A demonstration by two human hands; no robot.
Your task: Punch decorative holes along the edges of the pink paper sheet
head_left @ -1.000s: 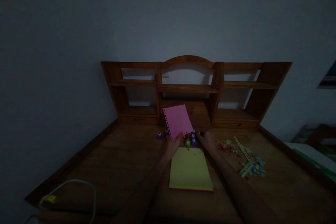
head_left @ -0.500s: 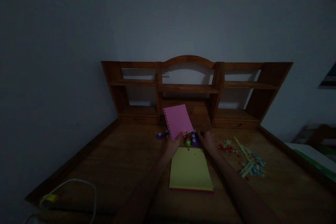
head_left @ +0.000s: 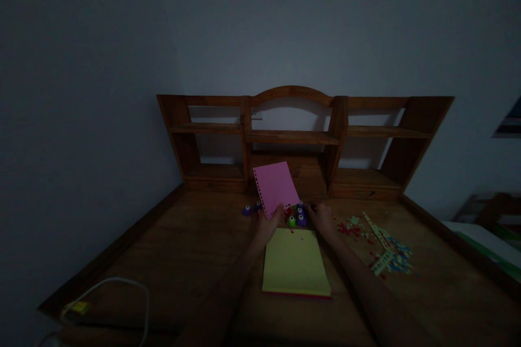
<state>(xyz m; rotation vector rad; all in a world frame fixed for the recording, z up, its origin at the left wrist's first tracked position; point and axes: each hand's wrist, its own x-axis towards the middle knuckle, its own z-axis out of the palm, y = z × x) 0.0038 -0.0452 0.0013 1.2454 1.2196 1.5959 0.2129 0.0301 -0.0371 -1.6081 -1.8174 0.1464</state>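
Observation:
A pink sheet of paper (head_left: 275,187), with punched holes down its left edge, is pinched at its lower corner by my left hand (head_left: 267,226) and tilts upward. My right hand (head_left: 321,217) rests to the right of a cluster of small toys with single eyes, its fingers curled near a dark one; whether it grips anything is too dim to make out. Among these toys are a green one (head_left: 291,222) and a purple one (head_left: 301,220). Below both hands lies a stack of yellow paper (head_left: 296,263) with a few red bits at its top edge.
Small red, blue and pale pieces (head_left: 401,257) lie scattered on the right of the wooden desk (head_left: 175,255), beside pale perforated strips (head_left: 375,229). A wooden shelf unit (head_left: 293,136) stands at the back. A white cable (head_left: 122,280) loops at the front left.

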